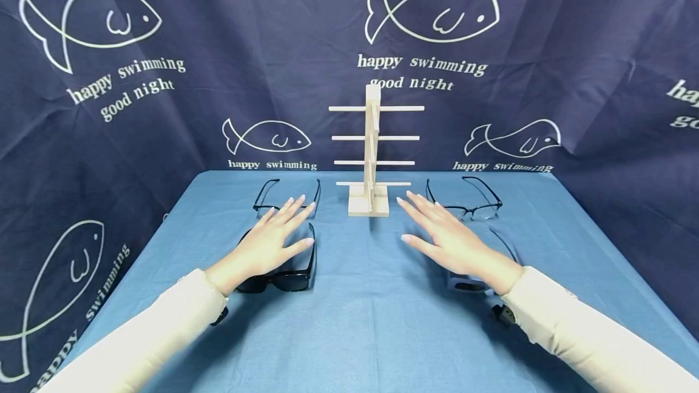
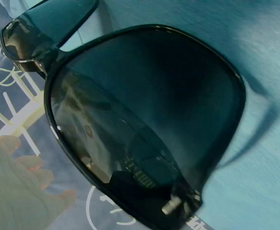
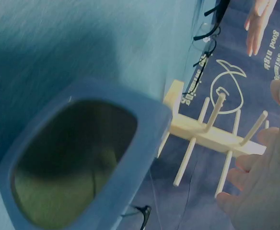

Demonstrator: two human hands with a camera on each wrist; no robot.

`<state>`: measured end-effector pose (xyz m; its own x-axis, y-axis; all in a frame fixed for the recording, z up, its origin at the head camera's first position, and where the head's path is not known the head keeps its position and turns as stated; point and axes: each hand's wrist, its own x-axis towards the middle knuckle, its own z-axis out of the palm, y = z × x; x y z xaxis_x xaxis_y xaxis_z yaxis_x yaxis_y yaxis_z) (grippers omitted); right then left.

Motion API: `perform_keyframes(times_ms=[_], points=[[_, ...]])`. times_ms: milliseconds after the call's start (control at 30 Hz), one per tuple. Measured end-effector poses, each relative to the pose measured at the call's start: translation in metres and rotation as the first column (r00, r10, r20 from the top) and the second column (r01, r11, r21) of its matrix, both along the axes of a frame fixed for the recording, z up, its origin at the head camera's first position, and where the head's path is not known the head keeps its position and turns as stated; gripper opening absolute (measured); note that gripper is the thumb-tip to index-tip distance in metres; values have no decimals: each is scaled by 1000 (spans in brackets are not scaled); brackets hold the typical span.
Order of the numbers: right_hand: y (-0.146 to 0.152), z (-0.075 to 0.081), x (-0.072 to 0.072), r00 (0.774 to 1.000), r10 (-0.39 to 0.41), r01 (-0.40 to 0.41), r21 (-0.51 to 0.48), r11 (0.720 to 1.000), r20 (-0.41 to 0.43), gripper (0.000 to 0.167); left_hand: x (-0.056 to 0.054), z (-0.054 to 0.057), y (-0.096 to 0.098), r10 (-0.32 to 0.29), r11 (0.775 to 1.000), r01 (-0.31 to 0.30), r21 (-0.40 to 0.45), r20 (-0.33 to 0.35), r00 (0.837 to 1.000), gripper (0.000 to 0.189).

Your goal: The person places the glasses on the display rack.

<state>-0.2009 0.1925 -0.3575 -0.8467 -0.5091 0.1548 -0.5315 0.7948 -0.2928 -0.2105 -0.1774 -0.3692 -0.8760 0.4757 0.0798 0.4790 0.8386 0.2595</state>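
My left hand (image 1: 273, 244) hovers with spread, straight fingers over black sunglasses (image 1: 292, 281), whose dark lens (image 2: 149, 105) fills much of the left wrist view. Across the table, my right hand (image 1: 450, 238) is held out flat, fingers extended, above blue-framed sunglasses (image 1: 469, 284) partly hidden under the wrist. Their thick blue frame (image 3: 152, 115) looms large in the right wrist view. Neither hand holds anything. Beyond the fingertips lie two pairs of thin-framed clear eyeglasses, the left pair (image 1: 318, 190) and the right pair (image 1: 494, 204), each partly covered by a hand.
A wooden display rack (image 1: 372, 138) with several horizontal pegs stands between the hands at the back of the table. Blue cloth (image 1: 360, 320) covers the tabletop. A dark curtain (image 1: 327, 35) printed with white fish hangs behind and at both sides.
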Motion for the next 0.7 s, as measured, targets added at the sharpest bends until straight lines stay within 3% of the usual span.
perform_keyframes(times_ms=[433, 700], points=[[-21, -7, 5, 1000, 2, -3, -22, 1000, -12, 64, 6, -2, -28, 59, 998, -59, -24, 15, 998, 69], [-36, -6, 14, 998, -23, 31, -136, 990, 59, 66, 10, -4, -40, 78, 997, -79, 24, 36, 996, 69]])
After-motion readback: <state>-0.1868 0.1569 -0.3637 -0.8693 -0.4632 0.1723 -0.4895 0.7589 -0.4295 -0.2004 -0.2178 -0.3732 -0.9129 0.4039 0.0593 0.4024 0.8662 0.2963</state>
